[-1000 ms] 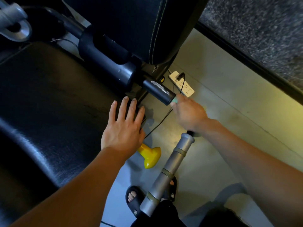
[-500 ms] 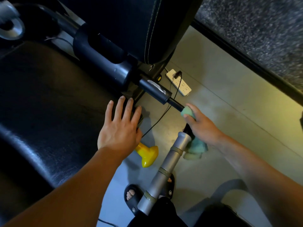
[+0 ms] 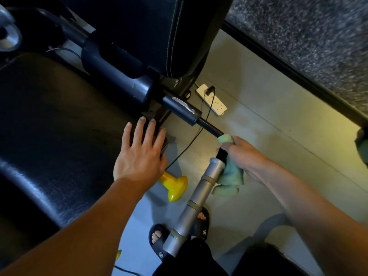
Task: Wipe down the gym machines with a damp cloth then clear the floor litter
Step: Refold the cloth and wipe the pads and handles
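Sliding outward along the thin black rod (image 3: pixel 209 127), the right hand (image 3: pixel 242 156) has carried the green cloth (image 3: pixel 229 176) from the end of the thick black sleeve (image 3: pixel 182 111) to where the rod meets the silver handle (image 3: pixel 197 200). In the head view, that hand grips the cloth wrapped round the rod, a loose tail hanging beside the handle. Left of the rod, the left hand (image 3: pixel 139 154) lies flat with spread fingers on the black seat pad (image 3: pixel 59 126), holding nothing. Below the rod, on the floor, lie a yellow dumbbell (image 3: pixel 175 186), a white power strip (image 3: pixel 212 100) and its black cable (image 3: pixel 191 140). Judging from here, the damp cloth's dangling tail could drip toward the strip, or the hand could slip off the rod's end.
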